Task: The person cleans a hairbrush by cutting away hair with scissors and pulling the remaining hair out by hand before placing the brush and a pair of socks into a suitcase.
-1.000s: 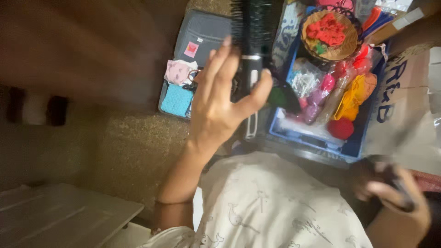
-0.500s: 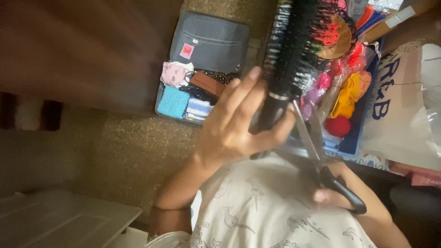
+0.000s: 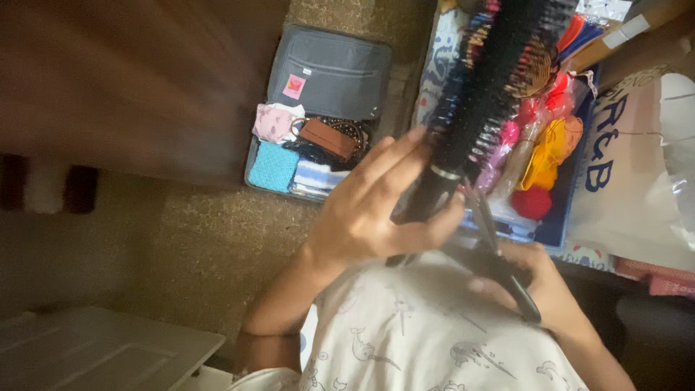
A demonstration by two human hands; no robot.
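My left hand [image 3: 376, 210] grips the black handle of a round black bristle hairbrush [image 3: 492, 87], which points up and to the right, close to the camera. Just below it, my right hand [image 3: 539, 286] holds a pair of black-handled scissors [image 3: 496, 253]; their blades point up toward the brush's handle. Both hands are above my lap, over a white printed shirt [image 3: 434, 333].
An open grey case [image 3: 329, 72] with folded cloths and a brown strap lies on the speckled floor. A blue tray [image 3: 572, 210] of colourful items sits at right, beside a white bag [image 3: 637, 181]. A white panel [image 3: 94, 347] is at lower left.
My left hand closed round the brush handle and tilted the brush to the right. My right hand rose from the lower right with the scissors, up under the brush.
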